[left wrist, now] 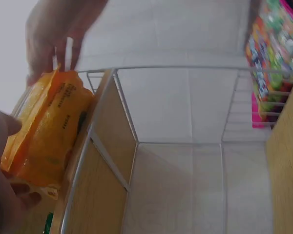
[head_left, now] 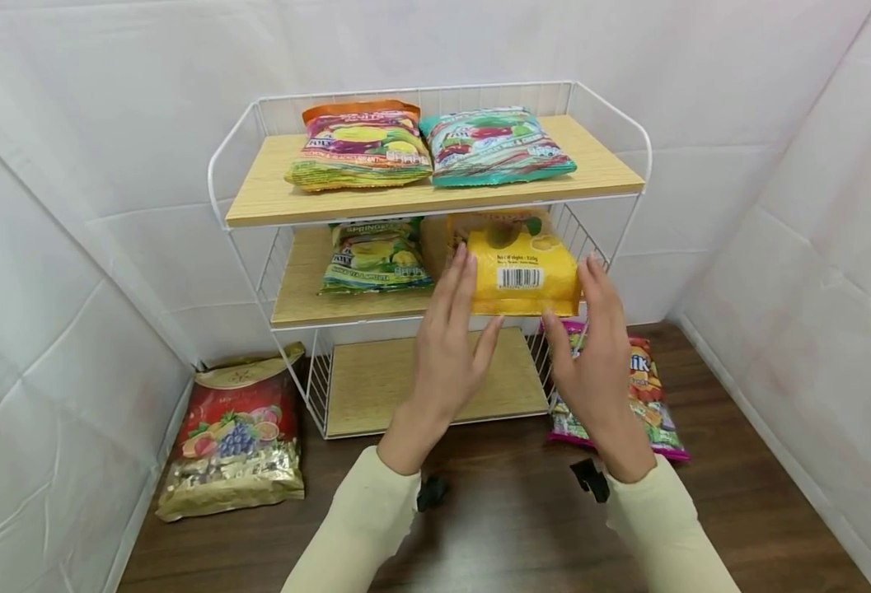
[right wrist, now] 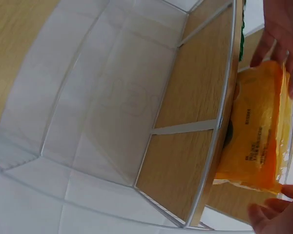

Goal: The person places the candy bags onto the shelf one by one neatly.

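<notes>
Yellow bag (head_left: 527, 276) sits, in the head view, right of centre at the front of the middle shelf (head_left: 302, 296), between left hand (head_left: 442, 338) and right hand (head_left: 594, 350), fingers mostly straight along its ends. Shelving looks over half done: orange bag (head_left: 364, 144) and teal bag (head_left: 494, 147) lie on the top shelf (head_left: 591, 161), green bag (head_left: 378, 255) on the middle one. Red bag (head_left: 235, 436), lower left, and pink bag (head_left: 646, 395), right, are on the desk (head_left: 502, 511), perhaps left to shelve. The plump bags are glossy, crinkled film.

Left wrist view: yellow bag at left, its seam a raised ridge, beside wood-grain board and thin wire.

Right wrist view: yellow bag at right, pillow-shaped, fingers at both ends; whether its weight is on the shelf, I cannot tell.
</notes>
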Tool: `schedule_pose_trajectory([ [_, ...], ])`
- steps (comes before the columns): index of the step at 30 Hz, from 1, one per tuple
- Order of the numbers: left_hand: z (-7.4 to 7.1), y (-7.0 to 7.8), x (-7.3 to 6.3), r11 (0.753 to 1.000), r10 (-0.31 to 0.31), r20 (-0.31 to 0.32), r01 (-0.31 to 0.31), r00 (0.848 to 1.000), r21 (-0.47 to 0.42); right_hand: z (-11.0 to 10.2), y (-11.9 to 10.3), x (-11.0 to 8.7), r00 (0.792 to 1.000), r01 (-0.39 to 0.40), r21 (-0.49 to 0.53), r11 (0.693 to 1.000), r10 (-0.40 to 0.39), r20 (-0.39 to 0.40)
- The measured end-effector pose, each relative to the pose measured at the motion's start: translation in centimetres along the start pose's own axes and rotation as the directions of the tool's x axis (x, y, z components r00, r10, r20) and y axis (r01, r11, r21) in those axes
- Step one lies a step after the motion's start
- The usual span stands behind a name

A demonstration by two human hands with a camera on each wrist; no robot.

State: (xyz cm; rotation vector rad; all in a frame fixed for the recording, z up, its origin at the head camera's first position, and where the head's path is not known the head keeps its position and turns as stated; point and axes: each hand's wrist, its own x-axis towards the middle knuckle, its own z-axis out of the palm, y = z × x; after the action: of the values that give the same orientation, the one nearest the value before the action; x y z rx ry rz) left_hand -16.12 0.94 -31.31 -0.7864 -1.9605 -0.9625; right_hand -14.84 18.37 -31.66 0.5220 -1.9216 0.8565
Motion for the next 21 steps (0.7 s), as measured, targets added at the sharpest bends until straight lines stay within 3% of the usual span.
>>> schedule_pose_trajectory([
  [4,-0.3,0.3,-0.8,0.985,0.126,0.021,-0.127,0.992,0.120,-0.1,-0.4,-1.0,0.990,0.138,-0.030,0.990,-0.137,0.013],
  [8,-0.6,0.6,-1.7,0.948,0.181,0.059,-0.190,0.982,0.254,-0.2,-1.0,-1.7,0.980,0.198,-0.054,0.979,-0.197,0.032],
  [17,-0.4,0.8,-3.1,0.875,0.188,0.126,-0.225,0.974,0.429,0.1,-1.5,-2.9,0.960,0.262,-0.106,0.959,-0.247,0.132],
  [21,-0.1,0.7,-3.4,0.868,0.180,0.136,-0.222,0.974,0.445,0.4,-1.3,-2.9,0.958,0.261,-0.103,0.960,-0.245,0.148],
])
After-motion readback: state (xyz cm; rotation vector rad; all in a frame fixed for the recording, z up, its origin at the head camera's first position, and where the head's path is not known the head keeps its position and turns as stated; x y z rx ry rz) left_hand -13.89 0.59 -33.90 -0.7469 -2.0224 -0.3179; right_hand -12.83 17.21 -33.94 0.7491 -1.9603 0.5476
